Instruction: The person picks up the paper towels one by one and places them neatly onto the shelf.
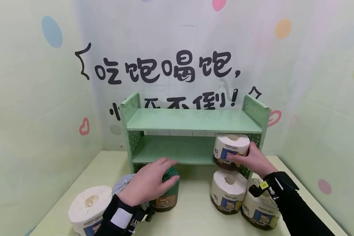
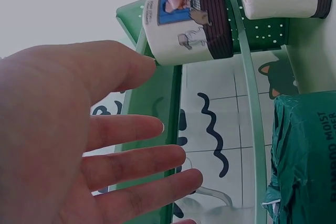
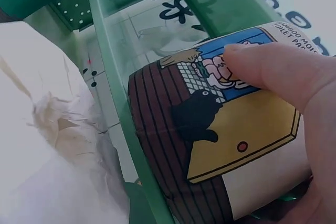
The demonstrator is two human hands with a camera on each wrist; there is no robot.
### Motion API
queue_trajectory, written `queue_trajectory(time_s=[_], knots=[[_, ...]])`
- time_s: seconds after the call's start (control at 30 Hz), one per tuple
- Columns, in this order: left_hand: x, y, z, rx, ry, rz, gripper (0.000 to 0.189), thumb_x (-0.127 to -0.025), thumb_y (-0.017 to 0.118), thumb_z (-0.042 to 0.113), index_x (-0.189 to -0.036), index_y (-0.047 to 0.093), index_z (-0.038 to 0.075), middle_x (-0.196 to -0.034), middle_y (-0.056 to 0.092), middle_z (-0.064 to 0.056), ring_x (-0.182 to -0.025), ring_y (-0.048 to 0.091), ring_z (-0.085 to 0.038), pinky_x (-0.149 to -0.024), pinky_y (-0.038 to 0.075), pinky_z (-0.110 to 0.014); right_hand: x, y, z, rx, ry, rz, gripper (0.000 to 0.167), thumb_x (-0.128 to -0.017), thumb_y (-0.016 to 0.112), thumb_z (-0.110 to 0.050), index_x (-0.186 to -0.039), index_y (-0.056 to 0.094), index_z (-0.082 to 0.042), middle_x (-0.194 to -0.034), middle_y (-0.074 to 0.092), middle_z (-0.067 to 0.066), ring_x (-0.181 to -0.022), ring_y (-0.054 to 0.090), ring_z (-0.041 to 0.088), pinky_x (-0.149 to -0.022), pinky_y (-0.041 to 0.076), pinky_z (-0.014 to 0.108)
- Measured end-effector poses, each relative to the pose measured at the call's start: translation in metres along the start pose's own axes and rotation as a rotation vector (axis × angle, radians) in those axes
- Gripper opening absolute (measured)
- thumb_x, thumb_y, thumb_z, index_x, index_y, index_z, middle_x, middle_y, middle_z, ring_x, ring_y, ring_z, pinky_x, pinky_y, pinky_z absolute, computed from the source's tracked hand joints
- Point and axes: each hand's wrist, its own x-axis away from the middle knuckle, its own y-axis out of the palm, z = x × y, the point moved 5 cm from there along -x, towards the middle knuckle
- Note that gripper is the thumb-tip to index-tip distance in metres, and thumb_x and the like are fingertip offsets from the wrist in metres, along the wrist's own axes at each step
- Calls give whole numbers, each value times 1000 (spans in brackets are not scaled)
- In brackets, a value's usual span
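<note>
My right hand (image 1: 255,160) grips a wrapped toilet paper roll (image 1: 230,144) at the right end of the lower board of a green shelf (image 1: 177,149). The thumb lies across the printed wrapper, as the right wrist view shows; the other fingers are mostly hidden behind the roll (image 3: 210,124). My left hand (image 1: 150,182) is held with its fingers spread and nothing in its grasp. In the head view it partly covers a green-wrapped roll (image 1: 171,190); the left wrist view shows that green roll (image 2: 307,156) apart from the fingers.
Two more white-topped rolls, a nearer one (image 1: 261,209) and one below the shelf board (image 1: 228,191), stand at the right on the pale table (image 1: 194,216). At the left are another white roll (image 1: 89,205) and a bluish-grey one (image 1: 122,183). A printed wall backdrop (image 1: 171,26) surrounds the table.
</note>
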Motion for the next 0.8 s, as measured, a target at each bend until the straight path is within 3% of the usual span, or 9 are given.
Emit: queue_trajectory(time_s=[0.17, 0.33, 0.8], knots=[[1, 1, 0, -5, -1, 7, 46, -110, 68, 37, -148, 67, 12, -141, 72, -6, -123, 74, -25, -102, 64, -47, -12, 4, 4, -4, 28, -10, 85, -101, 82, -31, -164, 32, -3, -156, 55, 28, -134, 64, 35, -93, 60, 33], [1, 1, -1, -13, 6, 14, 46, -110, 68, 38, -148, 67, 11, -140, 72, -6, -122, 74, -25, -101, 64, -47, -21, 6, 3, 20, 11, -6, 77, -102, 81, -31, -161, 41, -2, -153, 60, 29, -134, 66, 37, -94, 60, 32], [0, 2, 0, -4, 12, -2, 46, -110, 68, 36, -148, 67, 9, -138, 72, -7, -120, 74, -24, -100, 64, -47, -37, 8, 7, 43, 46, 48, 84, -103, 80, -35, -164, 33, -2, -158, 54, 30, -143, 59, 45, -117, 52, 54]])
